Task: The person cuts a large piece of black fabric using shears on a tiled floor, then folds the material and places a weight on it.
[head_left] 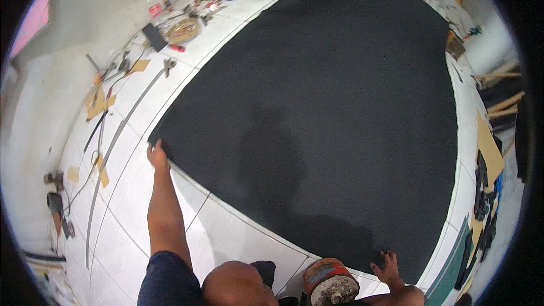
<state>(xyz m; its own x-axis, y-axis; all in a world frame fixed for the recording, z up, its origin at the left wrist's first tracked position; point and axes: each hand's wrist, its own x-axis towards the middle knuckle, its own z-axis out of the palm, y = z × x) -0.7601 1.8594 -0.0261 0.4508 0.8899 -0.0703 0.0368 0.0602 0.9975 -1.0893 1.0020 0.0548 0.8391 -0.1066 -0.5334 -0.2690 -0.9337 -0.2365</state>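
A large black sheet (340, 96), perhaps fabric or felt, lies spread flat over the white tiles. My left hand (157, 156) is at its left near corner, fingers closed on the edge there; the fingertips are small and partly hidden. My right hand (389, 272) rests on the near edge toward the right corner, its fingers spread and nothing held in them. Between my arms, close to my bare knee (237, 284), stands a worn red round can (330, 283) with a crusted grey top. It sits just by the sheet's near edge.
A long grey metal strip (120, 127) lies left of the sheet. Beyond it are a round dish (183, 30), cardboard scraps (100, 103), a red-handled tool (177, 48) and a bottle (152, 5) along the wall. A green board (447, 269) and cardboard (490, 146) line the right side.
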